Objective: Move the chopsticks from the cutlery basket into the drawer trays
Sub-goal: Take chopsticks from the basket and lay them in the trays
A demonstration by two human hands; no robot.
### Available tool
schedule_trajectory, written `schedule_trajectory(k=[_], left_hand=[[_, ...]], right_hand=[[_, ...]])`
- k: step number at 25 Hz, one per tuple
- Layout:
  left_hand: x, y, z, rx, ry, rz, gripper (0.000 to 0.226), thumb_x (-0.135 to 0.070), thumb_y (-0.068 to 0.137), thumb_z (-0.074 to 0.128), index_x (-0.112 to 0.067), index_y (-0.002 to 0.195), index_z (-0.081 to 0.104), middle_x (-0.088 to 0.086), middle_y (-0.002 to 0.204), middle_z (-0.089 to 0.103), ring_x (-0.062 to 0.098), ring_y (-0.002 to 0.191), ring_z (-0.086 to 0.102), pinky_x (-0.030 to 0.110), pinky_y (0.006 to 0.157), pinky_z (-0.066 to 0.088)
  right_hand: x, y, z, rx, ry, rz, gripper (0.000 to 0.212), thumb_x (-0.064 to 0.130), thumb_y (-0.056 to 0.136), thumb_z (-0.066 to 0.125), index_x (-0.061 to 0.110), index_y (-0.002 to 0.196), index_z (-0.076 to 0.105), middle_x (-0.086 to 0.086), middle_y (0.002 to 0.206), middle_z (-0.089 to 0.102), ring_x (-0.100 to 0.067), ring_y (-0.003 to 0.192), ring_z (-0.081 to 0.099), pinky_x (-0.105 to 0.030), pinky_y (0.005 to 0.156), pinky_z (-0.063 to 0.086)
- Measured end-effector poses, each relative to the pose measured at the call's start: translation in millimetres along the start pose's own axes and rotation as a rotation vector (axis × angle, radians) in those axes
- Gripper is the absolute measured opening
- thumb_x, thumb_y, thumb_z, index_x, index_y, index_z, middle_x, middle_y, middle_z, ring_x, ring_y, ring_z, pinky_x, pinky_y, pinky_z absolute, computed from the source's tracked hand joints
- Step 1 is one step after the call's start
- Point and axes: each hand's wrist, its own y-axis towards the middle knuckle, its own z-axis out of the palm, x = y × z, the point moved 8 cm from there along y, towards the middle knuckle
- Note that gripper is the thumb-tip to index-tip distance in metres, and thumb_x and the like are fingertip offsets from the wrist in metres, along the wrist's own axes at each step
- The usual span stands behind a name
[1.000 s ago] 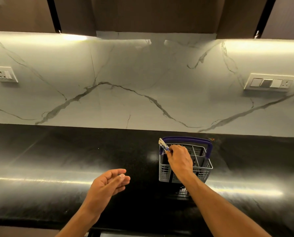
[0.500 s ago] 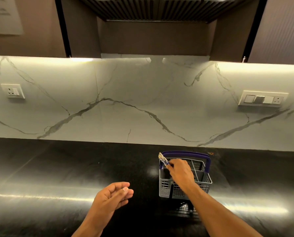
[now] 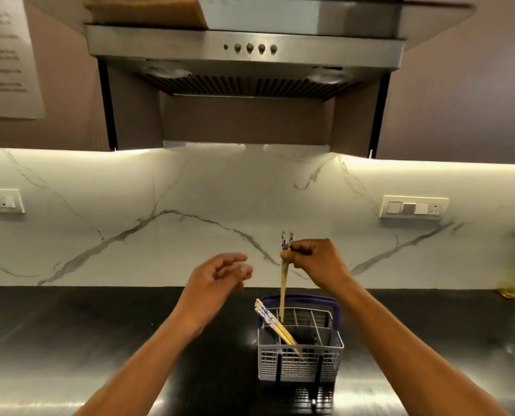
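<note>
Right hand (image 3: 313, 262) is pinching upright chopsticks (image 3: 284, 283) — tips inside cutlery basket (image 3: 299, 364); left hand (image 3: 220, 274), fingers loosely apart, is hovering just left.

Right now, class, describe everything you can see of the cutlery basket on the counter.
The cutlery basket looks like grey plastic with slotted lattice walls, inner dividers forming compartments, and a purple handle arching over the back. It stands upright on the black countertop. A bundle of chopsticks leans out over its left rim. The right hand holds another pair upright, tips at a rear compartment. Neither hand touches the basket.
</note>
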Motion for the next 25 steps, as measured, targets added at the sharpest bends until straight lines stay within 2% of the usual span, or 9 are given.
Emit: schedule_trajectory(k=[3, 6, 9, 12, 15, 19, 22, 25], left_hand=[[-69.9, 31.8, 28.4, 0.049, 0.181, 0.232, 0.038, -0.038, 0.091, 0.065, -0.037, 0.129, 0.059, -0.009, 0.114, 0.073, 0.006, 0.11, 0.067, 0.037, 0.102, 0.051], [-118.4, 40.4, 54.8, 0.094, 0.269, 0.352, 0.042, -0.026, 0.093, 0.064, -0.031, 0.134, 0.058, -0.003, 0.124, 0.07, 0.008, 0.116, 0.063, 0.027, 0.1, 0.047], [-139.5, 38.3, 66.7, 0.083, 0.278, 0.395, 0.036, -0.019, 0.091, 0.066, -0.023, 0.127, 0.065, -0.001, 0.124, 0.07, 0.003, 0.106, 0.064, 0.011, 0.086, 0.05], [-145.4, 33.2, 74.1, 0.061, 0.22, 0.413, 0.032, -0.016, 0.09, 0.067, -0.02, 0.122, 0.069, -0.001, 0.118, 0.072, -0.003, 0.093, 0.066, 0.004, 0.078, 0.05], [-153.4, 28.4, 77.1, 0.029, 0.138, 0.441, 0.028, -0.017, 0.089, 0.068, -0.022, 0.117, 0.071, 0.0, 0.113, 0.074, 0.003, 0.096, 0.07, 0.01, 0.082, 0.054], [-157.3, 25.6, 81.5, 0.018, 0.039, 0.432, 0.022, -0.018, 0.089, 0.069, -0.028, 0.108, 0.072, -0.001, 0.103, 0.077, 0.012, 0.095, 0.073, 0.03, 0.088, 0.059], [-154.7, 21.6, 84.2, -0.034, -0.093, 0.386, 0.018, -0.015, 0.09, 0.067, -0.022, 0.106, 0.073, 0.001, 0.095, 0.078, 0.014, 0.089, 0.075, 0.031, 0.084, 0.061], [-143.5, 20.8, 83.8, -0.07, -0.209, 0.295, 0.017, -0.012, 0.091, 0.065, -0.019, 0.106, 0.072, 0.004, 0.097, 0.077, 0.016, 0.09, 0.075, 0.032, 0.083, 0.061]], right_hand=[[39.9, -7.8, -21.6, 0.037, 0.094, -0.104, 0.007, 0.022, 0.087, 0.073, 0.018, 0.091, 0.079, 0.0, 0.083, 0.078, -0.013, 0.08, 0.074, -0.032, 0.082, 0.061], [66.9, -17.9, -41.8, 0.049, 0.103, -0.173, 0.011, 0.011, 0.09, 0.068, 0.01, 0.095, 0.078, 0.0, 0.085, 0.077, -0.013, 0.08, 0.074, -0.025, 0.077, 0.06], [78.2, -27.1, -57.9, 0.051, 0.073, -0.19, 0.011, 0.012, 0.091, 0.068, 0.01, 0.096, 0.078, 0.002, 0.083, 0.076, -0.009, 0.078, 0.073, -0.018, 0.071, 0.058], [81.4, -33.7, -71.5, 0.05, 0.05, -0.202, 0.012, 0.016, 0.09, 0.07, 0.012, 0.097, 0.078, -0.003, 0.086, 0.077, -0.013, 0.079, 0.073, -0.02, 0.072, 0.059], [85.4, -38.0, -80.9, 0.042, 0.026, -0.207, 0.015, 0.019, 0.09, 0.07, 0.011, 0.099, 0.078, -0.005, 0.088, 0.077, -0.015, 0.081, 0.073, -0.019, 0.073, 0.059], [91.5, -47.5, -90.1, 0.034, 0.009, -0.221, 0.017, 0.022, 0.089, 0.07, 0.011, 0.099, 0.078, -0.003, 0.087, 0.077, -0.013, 0.079, 0.073, -0.016, 0.07, 0.058], [83.6, -56.2, -91.0, 0.042, 0.096, -0.182, 0.016, 0.021, 0.089, 0.07, 0.011, 0.098, 0.078, -0.003, 0.084, 0.077, -0.013, 0.078, 0.074, -0.019, 0.068, 0.059], [59.4, -65.7, -75.7, 0.114, 0.134, -0.103, 0.011, 0.019, 0.089, 0.07, 0.013, 0.093, 0.078, -0.005, 0.083, 0.077, -0.018, 0.079, 0.075, -0.023, 0.069, 0.06]])
